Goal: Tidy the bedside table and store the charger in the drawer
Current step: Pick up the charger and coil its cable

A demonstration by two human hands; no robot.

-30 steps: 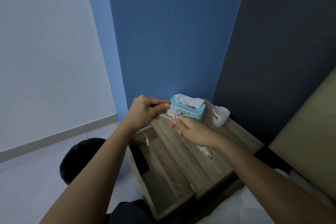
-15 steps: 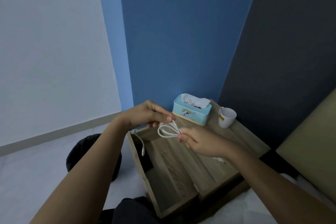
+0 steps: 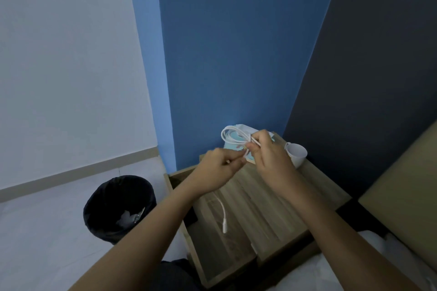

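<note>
I hold a white charger cable [image 3: 233, 136] above the wooden bedside table [image 3: 314, 186]. My right hand [image 3: 269, 158] pinches a bundle of its loops, which stick up to the left of my fingers. My left hand [image 3: 218, 170] grips the strand just below, and the free end with its plug [image 3: 224, 228] dangles over the open drawer [image 3: 212, 238]. The drawer is pulled out toward me on the table's left side. The charger's adapter is not visible.
A light blue tissue box [image 3: 233, 147] stands at the table's back, mostly hidden by my hands and the cable. A white mug [image 3: 296, 155] sits to its right. A black waste bin [image 3: 119, 205] holding crumpled paper stands on the floor at left. A bed edge is at right.
Both hands rose and shifted right while coiling the cable. The loops grew larger and now stand above my right hand. The loose plug end now hangs lower, over the drawer.
</note>
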